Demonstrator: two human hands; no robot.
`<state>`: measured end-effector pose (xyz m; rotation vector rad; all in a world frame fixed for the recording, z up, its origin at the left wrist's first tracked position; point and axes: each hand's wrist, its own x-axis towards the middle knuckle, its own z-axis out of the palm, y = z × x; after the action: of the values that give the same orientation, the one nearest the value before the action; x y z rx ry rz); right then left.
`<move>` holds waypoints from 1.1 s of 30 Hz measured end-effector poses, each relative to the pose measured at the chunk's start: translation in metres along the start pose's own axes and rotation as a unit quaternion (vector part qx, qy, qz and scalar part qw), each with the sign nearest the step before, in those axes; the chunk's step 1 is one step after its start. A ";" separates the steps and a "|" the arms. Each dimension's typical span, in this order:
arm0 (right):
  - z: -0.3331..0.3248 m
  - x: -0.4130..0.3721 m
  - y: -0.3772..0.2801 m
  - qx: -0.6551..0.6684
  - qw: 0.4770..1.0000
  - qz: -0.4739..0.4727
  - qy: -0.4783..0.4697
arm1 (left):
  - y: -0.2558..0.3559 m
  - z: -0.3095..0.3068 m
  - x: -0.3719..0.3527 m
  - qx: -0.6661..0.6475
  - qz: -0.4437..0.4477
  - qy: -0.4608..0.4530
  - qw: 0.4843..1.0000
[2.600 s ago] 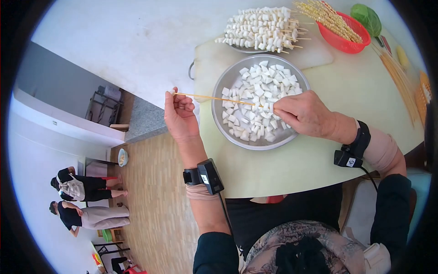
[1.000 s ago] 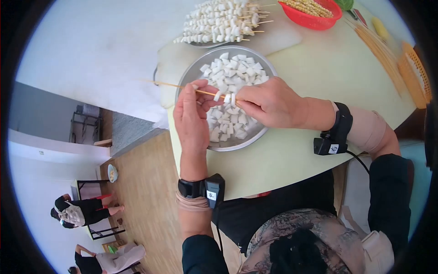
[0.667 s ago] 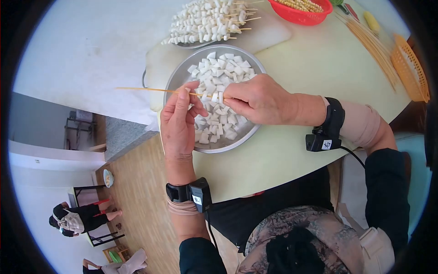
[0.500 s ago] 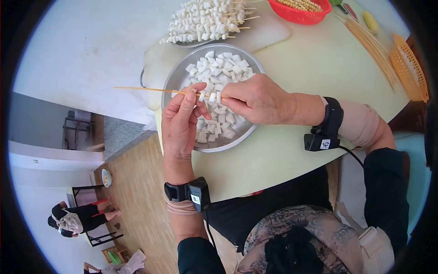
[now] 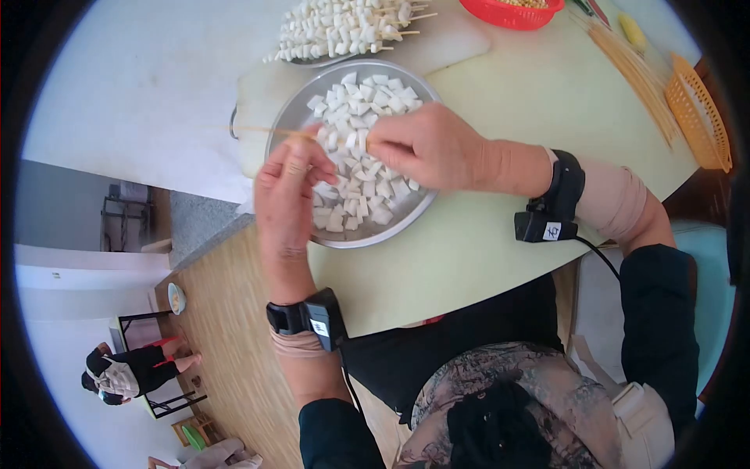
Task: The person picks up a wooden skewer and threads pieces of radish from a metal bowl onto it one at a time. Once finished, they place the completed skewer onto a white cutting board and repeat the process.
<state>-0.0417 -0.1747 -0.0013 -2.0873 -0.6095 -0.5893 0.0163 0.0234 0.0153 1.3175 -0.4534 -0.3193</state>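
Observation:
A thin wooden skewer is held across the large metal bowl, with a few white chunks threaded on it. My right hand is closed around the skewer's right end, beside the threaded chunks. To the left of them, my left hand pinches the stick between thumb and fingers; motion blurs its fingertips. Below both hands, many loose cut white pieces fill the bowl.
A heap of filled skewers lies on a plate behind the bowl. A red basket, bare sticks and an orange basket sit toward the right. A cutting board is under the bowl. Another person stands far left.
Both hands and the skewer have shifted a little left and up in view. My left hand has moved slightly farther from my right along the stick. The whole view has shifted slightly too.

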 end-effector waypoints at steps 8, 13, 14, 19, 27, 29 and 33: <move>0.001 0.002 0.006 0.020 0.999 0.034 0.029 | 0.020 -0.019 -0.007 0.356 0.029 0.082 0.931; 0.001 0.001 0.006 0.013 0.999 0.035 0.025 | 0.008 -0.009 -0.008 0.485 0.028 -0.093 0.869; 0.001 0.001 0.007 0.005 0.999 0.031 0.024 | 0.007 -0.008 -0.008 0.492 0.016 -0.100 0.865; 0.003 -0.002 0.009 0.021 0.999 0.036 0.025 | 0.004 -0.007 -0.007 0.506 0.053 -0.096 0.855; -0.001 0.001 0.000 0.018 0.999 0.029 0.004 | 0.017 -0.035 0.000 0.054 0.100 0.195 0.974; -0.001 0.001 -0.002 0.019 1.000 0.014 -0.005 | 0.017 -0.050 0.003 0.028 0.122 0.244 0.962; -0.004 0.001 -0.006 0.006 0.999 0.009 -0.039 | 0.014 -0.072 0.003 -0.032 0.161 0.320 0.933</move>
<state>-0.0455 -0.1747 0.0055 -2.1110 -0.6352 -0.4946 0.0538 0.0864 0.0158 1.1799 -0.0951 0.3664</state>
